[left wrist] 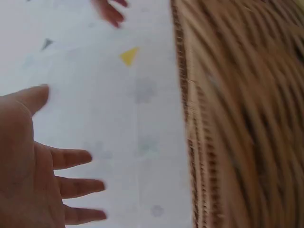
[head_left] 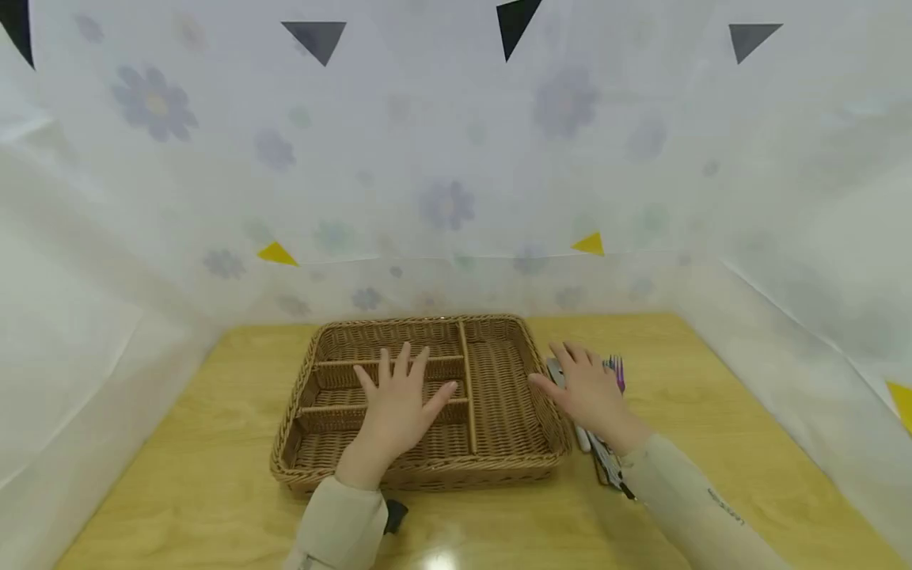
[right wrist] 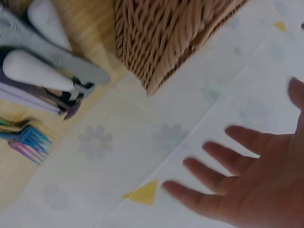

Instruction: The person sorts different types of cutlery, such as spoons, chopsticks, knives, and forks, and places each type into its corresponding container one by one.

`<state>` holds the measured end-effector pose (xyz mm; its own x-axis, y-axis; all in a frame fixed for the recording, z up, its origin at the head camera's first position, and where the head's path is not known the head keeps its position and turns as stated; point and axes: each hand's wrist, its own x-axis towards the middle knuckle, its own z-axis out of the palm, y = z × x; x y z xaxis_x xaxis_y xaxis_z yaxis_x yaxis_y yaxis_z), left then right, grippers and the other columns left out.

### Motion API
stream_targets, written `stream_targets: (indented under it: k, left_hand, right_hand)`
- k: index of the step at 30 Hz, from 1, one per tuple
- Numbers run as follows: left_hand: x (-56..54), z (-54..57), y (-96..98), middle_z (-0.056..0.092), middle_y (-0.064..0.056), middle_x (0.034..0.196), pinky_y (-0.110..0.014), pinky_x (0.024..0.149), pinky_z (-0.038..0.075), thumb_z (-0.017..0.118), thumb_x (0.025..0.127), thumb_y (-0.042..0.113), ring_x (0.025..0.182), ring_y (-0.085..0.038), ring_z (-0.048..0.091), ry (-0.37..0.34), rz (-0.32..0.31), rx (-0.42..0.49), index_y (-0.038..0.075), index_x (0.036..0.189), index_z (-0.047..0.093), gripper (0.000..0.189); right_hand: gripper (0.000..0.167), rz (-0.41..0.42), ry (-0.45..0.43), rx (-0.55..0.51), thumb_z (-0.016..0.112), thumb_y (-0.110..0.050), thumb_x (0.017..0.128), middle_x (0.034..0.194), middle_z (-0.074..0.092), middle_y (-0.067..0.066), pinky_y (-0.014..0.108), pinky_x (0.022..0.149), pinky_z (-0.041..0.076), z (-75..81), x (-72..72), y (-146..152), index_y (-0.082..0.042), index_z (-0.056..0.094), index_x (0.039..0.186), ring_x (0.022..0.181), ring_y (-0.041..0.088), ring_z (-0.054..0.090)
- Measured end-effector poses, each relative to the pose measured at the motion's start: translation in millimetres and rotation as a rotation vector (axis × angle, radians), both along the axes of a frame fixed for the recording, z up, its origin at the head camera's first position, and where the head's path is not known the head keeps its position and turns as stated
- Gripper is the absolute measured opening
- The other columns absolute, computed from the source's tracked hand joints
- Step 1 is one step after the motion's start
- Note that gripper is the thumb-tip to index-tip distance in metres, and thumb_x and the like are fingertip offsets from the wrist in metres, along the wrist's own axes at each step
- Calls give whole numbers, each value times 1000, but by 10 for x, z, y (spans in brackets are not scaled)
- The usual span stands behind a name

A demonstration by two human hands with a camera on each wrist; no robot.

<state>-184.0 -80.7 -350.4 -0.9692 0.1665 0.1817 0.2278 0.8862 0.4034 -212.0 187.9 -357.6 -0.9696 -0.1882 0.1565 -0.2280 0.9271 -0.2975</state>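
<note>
A brown wicker basket (head_left: pixel 470 443) with dividers stands on the table in the head view. Over its left compartments hovers my left hand (head_left: pixel 395 408), fingers spread and straight, holding nothing. My right hand (head_left: pixel 591 392) is stretched out above a pile of cutlery (head_left: pixel 604 463) beside the basket's right side, and it hides part of the pile. In the right wrist view the cutlery shows white handles (right wrist: pixel 38 70), a grey flat blade (right wrist: pixel 61 59) and rainbow-coloured forks (right wrist: pixel 31 142). That view also shows the right palm (right wrist: pixel 266 175) with nothing in it.
The wooden table (head_left: pixel 199 459) is enclosed by white flower-printed cloth (head_left: pixel 442 142) at the back and sides. A small black object (head_left: pixel 395 514) lies in front of the basket near my left sleeve. Yellow and dark triangles mark the cloth.
</note>
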Motion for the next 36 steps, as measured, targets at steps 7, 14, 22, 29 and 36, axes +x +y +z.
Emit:
stream_targets:
  k: [7, 14, 22, 29, 36]
  left_hand:
    - [145, 29, 150, 70, 2, 84, -52, 97, 41, 65, 88, 22, 79, -18, 63, 276, -55, 76, 15, 90, 68, 8]
    - [197, 30, 187, 69, 3, 78, -43, 85, 50, 69, 85, 19, 66, -13, 61, 376, -34, 91, 16, 87, 68, 4]
    - [119, 24, 145, 70, 0, 78, -38, 73, 52, 68, 86, 24, 58, -10, 58, 368, -19, 91, 14, 87, 69, 10]
    - [125, 10, 146, 70, 1, 81, -39, 76, 51, 68, 86, 25, 59, -9, 57, 306, -8, 93, 16, 86, 69, 10]
    - [125, 14, 217, 70, 3, 84, -42, 81, 50, 66, 87, 27, 68, -13, 62, 283, -35, 101, 18, 86, 69, 10]
  right_hand:
    - [16, -2, -6, -102, 60, -8, 90, 94, 68, 15, 38, 64, 50, -34, -71, 281, 1, 68, 100, 75, 23, 63]
    - [16, -60, -94, -62, 59, -5, 89, 96, 67, 19, 42, 67, 50, -162, -133, 561, 2, 67, 100, 78, 28, 63]
    - [20, -78, -294, -28, 62, -18, 89, 67, 58, 3, 32, 54, 41, -422, -355, 576, -4, 61, 75, 55, 12, 47]
    - [49, -123, -311, -82, 60, -19, 90, 45, 22, -8, 23, 45, 26, -643, -546, 526, -19, 32, 50, 42, 6, 21]
    - [46, -106, -297, -86, 56, -12, 89, 46, 24, -7, 24, 47, 30, -639, -639, 558, -17, 32, 50, 42, 8, 25]
